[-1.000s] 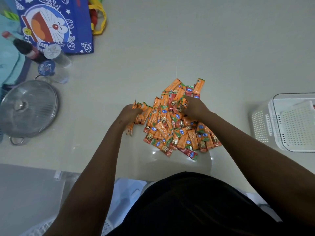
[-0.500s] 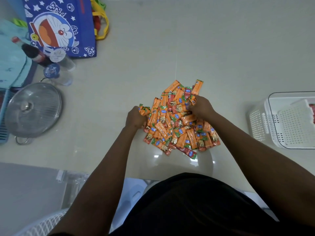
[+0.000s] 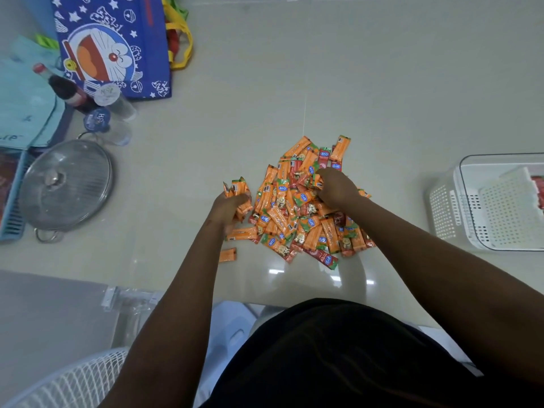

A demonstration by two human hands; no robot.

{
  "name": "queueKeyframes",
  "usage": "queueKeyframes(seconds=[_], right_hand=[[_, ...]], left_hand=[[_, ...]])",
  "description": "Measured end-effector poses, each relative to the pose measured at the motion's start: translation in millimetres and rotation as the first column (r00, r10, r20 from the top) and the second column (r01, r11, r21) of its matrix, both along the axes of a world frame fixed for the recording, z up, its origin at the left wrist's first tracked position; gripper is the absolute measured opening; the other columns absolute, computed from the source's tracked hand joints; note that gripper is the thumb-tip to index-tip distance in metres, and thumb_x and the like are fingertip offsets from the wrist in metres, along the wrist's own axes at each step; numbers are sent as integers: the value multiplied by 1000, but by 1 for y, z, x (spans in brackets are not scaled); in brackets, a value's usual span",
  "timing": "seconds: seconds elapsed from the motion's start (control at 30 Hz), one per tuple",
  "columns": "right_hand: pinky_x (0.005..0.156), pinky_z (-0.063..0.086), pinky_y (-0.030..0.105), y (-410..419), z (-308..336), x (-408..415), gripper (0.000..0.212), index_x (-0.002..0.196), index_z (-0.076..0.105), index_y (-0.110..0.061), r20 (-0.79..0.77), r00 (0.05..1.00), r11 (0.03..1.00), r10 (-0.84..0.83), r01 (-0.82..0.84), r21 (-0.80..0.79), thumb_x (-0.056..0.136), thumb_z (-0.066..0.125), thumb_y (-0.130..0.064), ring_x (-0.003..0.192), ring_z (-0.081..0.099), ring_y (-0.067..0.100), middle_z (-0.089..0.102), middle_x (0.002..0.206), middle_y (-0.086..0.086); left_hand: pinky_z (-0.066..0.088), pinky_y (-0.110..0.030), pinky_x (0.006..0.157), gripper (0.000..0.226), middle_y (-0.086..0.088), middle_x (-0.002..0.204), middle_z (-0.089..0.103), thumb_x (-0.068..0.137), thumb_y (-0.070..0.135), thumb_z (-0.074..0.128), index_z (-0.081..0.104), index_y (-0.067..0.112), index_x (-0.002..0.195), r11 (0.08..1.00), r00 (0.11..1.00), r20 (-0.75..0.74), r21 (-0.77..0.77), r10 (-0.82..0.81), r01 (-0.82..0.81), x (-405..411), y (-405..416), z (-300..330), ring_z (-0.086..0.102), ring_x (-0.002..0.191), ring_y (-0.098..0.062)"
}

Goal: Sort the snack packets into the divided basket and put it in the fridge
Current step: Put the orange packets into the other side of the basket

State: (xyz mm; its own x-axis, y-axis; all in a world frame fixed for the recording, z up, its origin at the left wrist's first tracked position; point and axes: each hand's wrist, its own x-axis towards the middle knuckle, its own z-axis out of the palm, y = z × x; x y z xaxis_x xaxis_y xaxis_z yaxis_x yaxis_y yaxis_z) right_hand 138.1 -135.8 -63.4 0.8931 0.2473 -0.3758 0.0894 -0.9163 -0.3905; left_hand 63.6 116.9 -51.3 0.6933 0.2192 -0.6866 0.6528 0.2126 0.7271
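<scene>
A heap of orange and red snack packets (image 3: 303,213) lies on the pale table in front of me. My left hand (image 3: 228,206) is at the heap's left edge, closed around a bunch of orange packets (image 3: 239,191) that stick up above the fingers. My right hand (image 3: 335,188) rests on the upper right of the heap, fingers curled onto packets there. One orange packet (image 3: 227,255) lies alone just left of the heap's near edge. The white divided basket (image 3: 447,213) stands at the far right, partly cut off, with red packets (image 3: 538,189) showing in it.
At the left are a glass pot lid (image 3: 66,184), a dark bottle (image 3: 66,91), two clear lidded cups (image 3: 113,98) and a blue cartoon bag (image 3: 114,45). A blue tray (image 3: 11,198) sits at the left edge. A white fan grille (image 3: 73,378) is below left.
My left hand has lifted its bunch of orange packets slightly up and away from the heap. A single packet now lies apart at the heap's lower left. My right hand shifted little.
</scene>
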Motion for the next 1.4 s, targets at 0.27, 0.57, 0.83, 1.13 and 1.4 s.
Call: queueKeyframes(seconds=[0.27,0.57,0.83,1.13,1.4], right_hand=[[71,45,33,-6,14,-6,37,119,56,-4,-86,970,956,-228,240,167,87,64,-22,90,60,28,65,109,16],[77,58,41,-60,82,-38,9,92,65,-17,-537,760,493,-367,648,580,84,68,-13,83,72,29,73,95,12],[70,54,28,-151,134,-55,9,90,65,-16,-477,693,320,-540,693,646,84,67,-10,79,70,18,73,94,8],[47,40,23,-242,149,-73,5,88,61,-9,-409,612,287,-677,731,619,86,63,-6,42,60,10,66,61,4],[38,40,22,-258,100,-50,16,69,59,0,-315,762,795,-565,605,36,83,61,-7,31,52,17,63,50,12]], left_hand=[[54,-28,63,11,-4,78,72,95,11,55,63,12,88,943,999,41,-333,10,4,-7,-13,16,68,70,-16],[55,-29,64,11,-6,81,71,94,12,56,64,6,100,902,975,181,-385,-132,194,-2,-78,44,68,73,-18],[54,-37,69,61,-14,101,67,86,19,72,41,-4,134,921,960,190,-294,-206,256,21,-175,73,65,79,-22],[44,-30,66,10,-3,88,69,92,10,62,63,6,101,866,881,270,-222,-388,449,24,-283,96,59,73,-16],[44,-32,71,10,-1,91,69,94,14,60,65,11,102,869,867,257,-151,-426,471,17,-311,98,59,78,-16]])
